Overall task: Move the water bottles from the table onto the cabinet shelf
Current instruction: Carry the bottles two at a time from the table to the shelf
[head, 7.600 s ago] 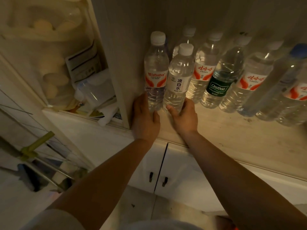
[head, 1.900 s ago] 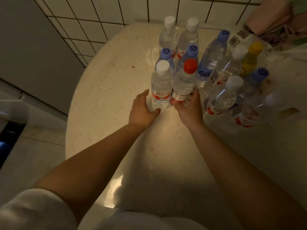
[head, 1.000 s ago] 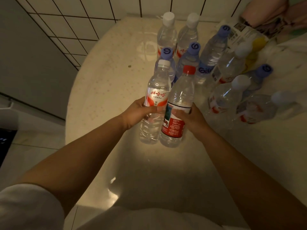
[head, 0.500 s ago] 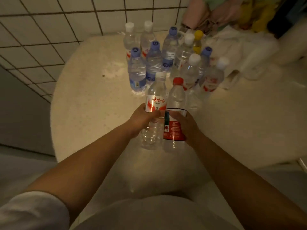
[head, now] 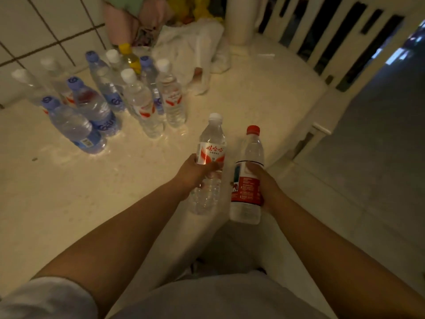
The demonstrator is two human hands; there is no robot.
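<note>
**Two bottles lifted, a cluster left on the table**

From my seat at the far end of the feed, I read this left to right. At the far left, a group of clear plastic water bottles with blue and white caps (head: 101,104) stands on the pale speckled round table (head: 57,203), close together near the tiled wall; a crumpled white plastic bag (head: 190,51) lies just behind them.

My left hand (head: 195,172) is wrapped around the clear white-capped bottle with the red-and-white label (head: 210,157), fingers curled just under the label. It hangs upright above the table's edge. Beside it, my right hand (head: 264,187) grips the clear red-capped bottle with the red label (head: 247,178) across the label band, also upright and off the table.

Both look full, so I'd expect some weight, and thin walls that dent if squeezed hard (the ribbed lower half gives the most). The label band is the stiffest, least slippery place to hold, which is where both grips sit. The cabinet shelf is not in view, so I judge the carry to it comes next
</note>
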